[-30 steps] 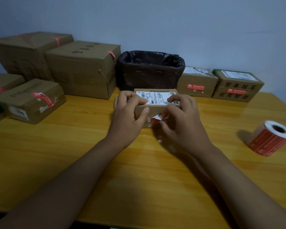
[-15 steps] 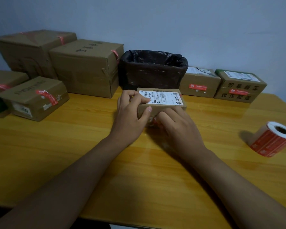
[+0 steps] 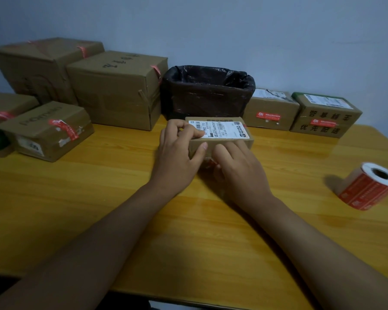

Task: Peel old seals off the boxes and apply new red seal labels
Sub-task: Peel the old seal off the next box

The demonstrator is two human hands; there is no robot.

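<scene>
With the left hand [image 3: 179, 151] gripping the small box [image 3: 220, 136] at mid-desk [image 3: 99, 198], the right hand [image 3: 235, 166] pinching the red seal [image 3: 208, 163] should peel slowly, low along the cardboard.

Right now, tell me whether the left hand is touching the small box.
Touching. The head view shows the left hand gripping the small box, fingers curled over its top edge and thumb pressed against its front face.

The one camera sits on my head, looking forward and down across the wooden table [image 3: 99, 198] toward the wall [image 3: 233, 30], close above my forearms.
</scene>
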